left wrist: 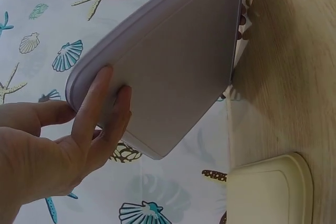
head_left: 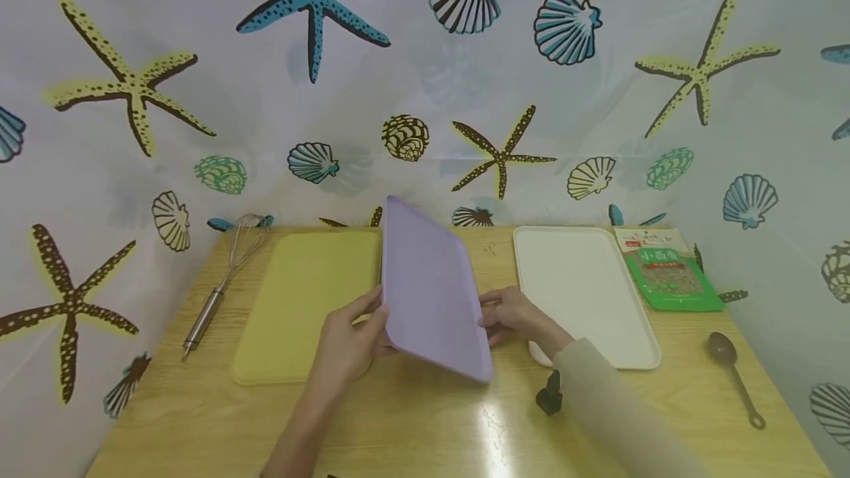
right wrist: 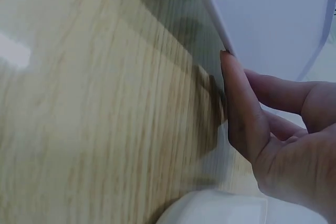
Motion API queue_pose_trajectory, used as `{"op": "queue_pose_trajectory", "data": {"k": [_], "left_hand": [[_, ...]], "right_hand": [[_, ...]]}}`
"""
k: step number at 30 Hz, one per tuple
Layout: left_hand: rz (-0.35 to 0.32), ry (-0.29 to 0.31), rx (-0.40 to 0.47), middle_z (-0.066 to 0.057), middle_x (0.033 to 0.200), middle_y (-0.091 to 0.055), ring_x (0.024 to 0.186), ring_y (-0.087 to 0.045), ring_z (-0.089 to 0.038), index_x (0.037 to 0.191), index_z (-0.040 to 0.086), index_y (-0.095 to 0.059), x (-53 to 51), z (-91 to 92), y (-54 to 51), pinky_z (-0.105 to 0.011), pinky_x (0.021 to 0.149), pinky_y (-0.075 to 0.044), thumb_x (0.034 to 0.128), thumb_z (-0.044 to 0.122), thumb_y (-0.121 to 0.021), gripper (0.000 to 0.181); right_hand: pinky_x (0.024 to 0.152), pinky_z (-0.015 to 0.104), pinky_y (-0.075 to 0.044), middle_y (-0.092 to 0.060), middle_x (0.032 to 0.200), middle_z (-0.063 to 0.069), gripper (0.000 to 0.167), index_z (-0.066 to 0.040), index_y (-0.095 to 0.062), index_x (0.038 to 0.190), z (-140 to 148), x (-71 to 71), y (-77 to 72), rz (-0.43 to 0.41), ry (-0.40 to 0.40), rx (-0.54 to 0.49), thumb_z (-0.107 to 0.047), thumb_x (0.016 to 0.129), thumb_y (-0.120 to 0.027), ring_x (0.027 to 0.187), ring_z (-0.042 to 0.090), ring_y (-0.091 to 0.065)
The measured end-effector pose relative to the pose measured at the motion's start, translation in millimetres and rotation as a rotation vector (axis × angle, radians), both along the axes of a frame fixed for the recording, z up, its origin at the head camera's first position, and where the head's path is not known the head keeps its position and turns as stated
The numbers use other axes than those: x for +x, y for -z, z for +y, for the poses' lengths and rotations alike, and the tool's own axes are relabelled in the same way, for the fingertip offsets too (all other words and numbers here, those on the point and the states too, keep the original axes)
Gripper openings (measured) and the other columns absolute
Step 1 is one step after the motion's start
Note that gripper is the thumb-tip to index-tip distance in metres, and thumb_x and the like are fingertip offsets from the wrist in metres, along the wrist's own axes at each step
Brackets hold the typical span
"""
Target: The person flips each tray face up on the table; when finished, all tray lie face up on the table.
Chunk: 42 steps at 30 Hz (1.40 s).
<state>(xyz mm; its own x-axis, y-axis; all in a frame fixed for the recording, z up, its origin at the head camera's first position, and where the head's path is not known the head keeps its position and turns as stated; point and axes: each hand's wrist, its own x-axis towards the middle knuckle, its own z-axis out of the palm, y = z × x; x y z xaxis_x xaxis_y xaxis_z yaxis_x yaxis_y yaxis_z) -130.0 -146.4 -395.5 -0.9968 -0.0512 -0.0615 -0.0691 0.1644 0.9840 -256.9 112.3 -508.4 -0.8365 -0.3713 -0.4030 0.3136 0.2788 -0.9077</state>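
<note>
A light purple rectangular tray (head_left: 432, 290) is held up off the table, tilted with its left side higher. My left hand (head_left: 347, 339) grips its left edge near the front corner. In the left wrist view, the fingers of that hand (left wrist: 63, 145) lie across the tray's underside (left wrist: 173, 56), and the thumb is at the rim. At the lower right edge, my right hand (head_left: 516, 318) pinches the tray. The right wrist view shows fingertips (right wrist: 231, 66) under the rim and the thumb on the upper side.
Left of the purple tray lies a yellow tray (head_left: 305, 308), with a whisk (head_left: 219, 293) beyond it. On the right are a white tray (head_left: 584, 293), a green food packet (head_left: 671, 271) and a brown spoon (head_left: 730, 367). A shell-patterned curtain (head_left: 372, 80) hangs behind the wooden table (head_left: 412, 426).
</note>
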Motion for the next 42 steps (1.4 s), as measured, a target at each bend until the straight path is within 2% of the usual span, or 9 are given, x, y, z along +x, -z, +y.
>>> {"op": "queue_pose_trajectory", "data": {"k": [4, 9, 13, 17, 23, 29, 34, 42], "left_hand": [[-0.029, -0.002, 0.001, -0.027, 0.121, -0.056, 0.084, -0.07, -0.032, 0.139, -0.003, -0.047, -6.6, -4.0, 5.3, -0.04, 0.063, -0.06, 0.0957, 0.01, -0.057, 0.046], [-0.095, 0.01, -0.022, -0.028, 0.119, -0.055, 0.074, -0.068, -0.024, 0.141, -0.002, -0.045, -15.9, -10.2, 12.7, -0.039, 0.059, -0.06, 0.0957, 0.011, -0.058, 0.048], [-0.151, 0.049, -0.018, -0.028, 0.117, -0.058, 0.073, -0.066, -0.022, 0.143, 0.0, -0.042, -23.1, -14.5, 18.3, -0.042, 0.059, -0.06, 0.0963, 0.012, -0.057, 0.051], [-0.191, 0.096, -0.02, -0.025, 0.108, -0.061, 0.071, -0.066, -0.022, 0.145, -0.001, -0.038, -28.6, -19.7, 22.4, -0.044, 0.059, -0.06, 0.0973, 0.012, -0.056, 0.053], [-0.199, 0.135, -0.038, -0.023, 0.1, -0.063, 0.071, -0.068, -0.023, 0.143, -0.005, -0.039, -37.2, -27.2, 28.0, -0.041, 0.058, -0.06, 0.096, 0.01, -0.056, 0.052], [-0.223, 0.138, -0.068, -0.021, 0.095, -0.066, 0.072, -0.068, -0.023, 0.14, -0.008, -0.042, -43.5, -33.6, 37.8, -0.04, 0.058, -0.06, 0.0926, 0.006, -0.058, 0.052], [-0.233, 0.127, -0.092, -0.023, 0.102, -0.066, 0.076, -0.068, -0.023, 0.137, -0.009, -0.046, -45.4, -38.2, 45.9, -0.039, 0.059, -0.06, 0.0911, 0.005, -0.06, 0.05], [-0.252, 0.125, -0.079, -0.031, 0.111, -0.062, 0.08, -0.069, -0.028, 0.133, -0.014, -0.046, -50.0, -42.3, 51.5, -0.041, 0.061, -0.06, 0.0909, 0.001, -0.059, 0.047]], "right_hand": [[0.059, 0.038, -0.06, -0.069, 0.101, 0.025, 0.054, 0.012, -0.048, 0.133, 4, -0.9, 0.8, -0.002, 0.029, 0.012, 0.01, 0.081, -0.065, 0.077, 0.029, -0.071], [0.057, 0.038, -0.06, -0.069, 0.099, 0.024, 0.054, 0.01, -0.05, 0.132, 8, -0.5, 0.2, 0.0, 0.039, 0.031, 0.01, 0.08, -0.066, 0.074, 0.028, -0.071], [0.056, 0.037, -0.06, -0.07, 0.096, 0.022, 0.054, 0.009, -0.051, 0.132, 11, 0.4, -1.7, 0.004, 0.057, 0.068, 0.01, 0.079, -0.066, 0.072, 0.027, -0.07], [0.057, 0.038, -0.06, -0.07, 0.094, 0.021, 0.054, 0.009, -0.051, 0.132, 13, -0.1, -3.5, 0.001, 0.072, 0.083, 0.011, 0.08, -0.065, 0.071, 0.026, -0.07], [0.057, 0.038, -0.06, -0.071, 0.089, 0.021, 0.053, 0.01, -0.05, 0.132, 16, -1.1, -2.6, 0.02, 0.079, 0.076, 0.011, 0.081, -0.063, 0.07, 0.027, -0.07], [0.058, 0.038, -0.06, -0.071, 0.088, 0.02, 0.052, 0.011, -0.05, 0.132, 21, 0.5, -2.6, 0.024, 0.092, 0.079, 0.01, 0.082, -0.064, 0.071, 0.027, -0.07], [0.058, 0.038, -0.06, -0.071, 0.087, 0.019, 0.052, 0.01, -0.05, 0.132, 24, 1.0, -1.7, 0.02, 0.096, 0.081, 0.008, 0.082, -0.065, 0.071, 0.027, -0.07], [0.059, 0.039, -0.06, -0.069, 0.085, 0.017, 0.053, 0.007, -0.05, 0.133, 26, -0.8, -5.7, 0.037, 0.106, 0.103, 0.008, 0.083, -0.065, 0.07, 0.025, -0.07]]}}
